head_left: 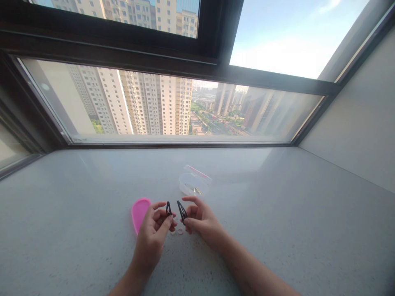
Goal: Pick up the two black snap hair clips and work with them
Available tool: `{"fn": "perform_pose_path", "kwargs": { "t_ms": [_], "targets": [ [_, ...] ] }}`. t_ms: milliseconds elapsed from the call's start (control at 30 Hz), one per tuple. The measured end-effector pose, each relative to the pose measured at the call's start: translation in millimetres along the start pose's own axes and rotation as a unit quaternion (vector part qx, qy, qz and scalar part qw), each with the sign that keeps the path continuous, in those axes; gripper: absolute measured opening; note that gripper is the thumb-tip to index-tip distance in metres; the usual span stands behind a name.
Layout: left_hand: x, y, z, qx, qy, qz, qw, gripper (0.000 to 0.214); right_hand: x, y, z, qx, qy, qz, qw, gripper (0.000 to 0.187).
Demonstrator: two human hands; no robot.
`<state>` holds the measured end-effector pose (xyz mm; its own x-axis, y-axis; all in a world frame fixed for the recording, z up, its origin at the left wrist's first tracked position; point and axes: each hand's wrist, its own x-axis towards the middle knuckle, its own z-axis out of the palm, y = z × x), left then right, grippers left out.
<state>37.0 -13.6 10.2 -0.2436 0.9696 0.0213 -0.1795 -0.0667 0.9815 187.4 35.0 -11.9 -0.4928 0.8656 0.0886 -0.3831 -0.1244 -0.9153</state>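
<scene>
Between the thumb and fingers of my left hand (156, 228) is a small black snap hair clip (168, 208), held upright. A second black hair clip (181, 210), tilted, is pinched in my right hand (200, 218). The two clips are close together but apart. Below them, small pale rings (180, 231) lie on the speckled sill, partly hidden by my fingers. A pink oval tray or lid (140, 211) rests beside my left hand, which covers part of it. Just beyond my right hand stands a clear plastic box (189, 183) with its lid raised and a few thin metallic pieces inside.
The pale speckled window sill (277, 222) spreads out around my hands. A dark window frame (179, 146) borders its far side, with tall buildings outside the glass. A white wall (354, 119) closes off the right side.
</scene>
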Motion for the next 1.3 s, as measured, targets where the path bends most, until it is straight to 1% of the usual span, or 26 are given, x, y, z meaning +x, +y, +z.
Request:
{"fn": "perform_pose_path", "kwargs": {
  "t_ms": [167,300,433,500,600,667,767,867,1000,1133,1300],
  "targets": [
    [0,-3,-1.9,0.032,-0.02,-0.001,0.999,0.038,1,4,0,-0.011,-0.008,-0.026,1.0,0.055],
    [1,-4,-3.0,0.05,-0.024,0.011,0.998,0.035,0,5,0,-0.01,-0.017,-0.03,0.999,0.07],
    [1,-4,-1.7,0.047,-0.032,0.015,0.998,0.044,0,5,2,0.0,-0.016,-0.014,1.0,0.08],
    [0,-4,-0.7,0.039,-0.036,0.009,0.999,0.05,0,5,2,0.005,-0.017,-0.009,1.0,0.077],
    [-1,-2,1.1,0.023,-0.046,0.0,0.999,0.059,0,7,2,0.012,-0.021,-0.009,1.0,0.061],
    [-2,-1,2.1,0.017,-0.049,-0.004,0.999,0.064,0,7,2,0.016,-0.022,-0.008,1.0,0.056],
    [-3,1,2.4,0.022,-0.04,0.003,0.999,0.067,0,6,3,0.019,-0.018,-0.005,1.0,0.061],
    [-3,0,0.9,0.042,-0.034,0.022,0.998,0.062,-1,3,3,0.028,-0.018,-0.003,0.999,0.063],
    [-3,-2,-1.7,0.061,-0.043,0.031,0.997,0.056,1,1,3,0.043,-0.02,-0.003,0.999,0.057],
    [-3,-3,-2.2,0.055,-0.046,0.028,0.997,0.054,-1,0,3,0.048,-0.022,-0.001,0.999,0.053],
    [-1,-3,-1.2,0.046,-0.051,0.026,0.997,0.053,-4,-3,3,0.076,-0.06,0.041,0.994,0.061]
  ]
}}
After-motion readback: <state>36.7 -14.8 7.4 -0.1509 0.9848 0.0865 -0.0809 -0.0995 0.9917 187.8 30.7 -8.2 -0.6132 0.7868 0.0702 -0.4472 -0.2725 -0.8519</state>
